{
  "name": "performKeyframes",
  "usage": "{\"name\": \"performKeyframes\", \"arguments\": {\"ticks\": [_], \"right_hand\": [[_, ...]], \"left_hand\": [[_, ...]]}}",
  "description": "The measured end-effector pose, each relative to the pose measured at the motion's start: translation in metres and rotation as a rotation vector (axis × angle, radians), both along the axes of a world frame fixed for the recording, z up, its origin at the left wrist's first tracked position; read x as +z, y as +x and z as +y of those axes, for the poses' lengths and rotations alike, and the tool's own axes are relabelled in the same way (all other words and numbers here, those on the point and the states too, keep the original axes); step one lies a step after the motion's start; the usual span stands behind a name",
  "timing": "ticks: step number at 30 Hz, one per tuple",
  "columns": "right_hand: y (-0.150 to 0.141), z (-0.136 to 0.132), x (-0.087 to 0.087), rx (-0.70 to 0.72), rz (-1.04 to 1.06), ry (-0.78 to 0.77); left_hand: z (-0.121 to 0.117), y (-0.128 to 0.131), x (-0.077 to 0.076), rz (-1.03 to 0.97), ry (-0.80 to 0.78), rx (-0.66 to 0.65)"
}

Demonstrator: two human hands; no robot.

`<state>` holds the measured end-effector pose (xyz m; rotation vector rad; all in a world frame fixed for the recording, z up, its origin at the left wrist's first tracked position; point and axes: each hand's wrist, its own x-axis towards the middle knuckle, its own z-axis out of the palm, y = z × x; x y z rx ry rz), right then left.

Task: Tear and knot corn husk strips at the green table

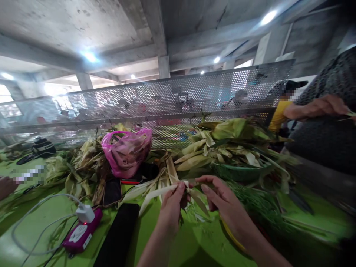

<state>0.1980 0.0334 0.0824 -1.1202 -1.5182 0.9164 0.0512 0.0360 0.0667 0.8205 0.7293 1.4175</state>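
My left hand [172, 202] is closed in a pinch on pale strips of corn husk [157, 191], which stick out to the left and hang below the fingers. Close beside it on the right, my right hand [222, 196] has its fingers curled in around the same husk; the exact contact of its fingertips is partly hidden. A greenish husk piece [199, 203] droops between the two hands. Beyond them, a heap of corn husks [197, 157] lies over a green basin [239, 172]. Thin green shreds [258, 200] are piled to the right of my right hand.
A purple power strip [83, 231] with a white charger [85, 213], a black flat object [119, 233] and a phone [112, 192] lie left. Behind them stand a pink plastic bag [126, 152] and a perforated metal screen [167, 96]. Another person's hand [324, 105] is at right.
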Motion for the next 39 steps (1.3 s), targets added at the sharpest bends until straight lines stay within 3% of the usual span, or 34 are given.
{"name": "performKeyframes", "arguments": {"ticks": [3, 5, 11, 15, 21, 25, 30, 34, 39], "right_hand": [[0.001, 0.003, -0.001, 0.127, 0.063, -0.108], [0.002, 0.006, -0.002, 0.144, 0.015, -0.081], [0.011, 0.009, -0.003, -0.025, -0.221, 0.147], [0.011, 0.003, 0.002, -0.050, -0.284, 0.195], [0.008, 0.002, 0.006, 0.005, -0.232, 0.112], [0.006, 0.004, 0.001, -0.003, -0.111, 0.057], [0.006, 0.004, -0.001, 0.052, 0.015, -0.034], [0.008, 0.007, -0.004, 0.068, -0.086, -0.075], [0.008, 0.007, -0.005, -0.005, -0.108, 0.003]], "left_hand": [[0.000, -0.001, -0.003, 0.063, 0.011, -0.028], [0.002, -0.002, -0.005, 0.153, 0.022, -0.046], [0.006, -0.003, -0.005, 0.309, 0.152, -0.088], [0.004, -0.002, -0.005, 0.347, 0.188, -0.045], [0.004, 0.003, -0.009, 0.389, 0.225, -0.089], [0.005, 0.007, -0.015, 0.467, 0.176, -0.107], [0.002, 0.012, -0.014, 0.428, 0.133, -0.152], [-0.001, 0.016, -0.012, 0.400, 0.160, -0.141], [-0.002, 0.017, -0.014, 0.475, 0.139, -0.118]]}}
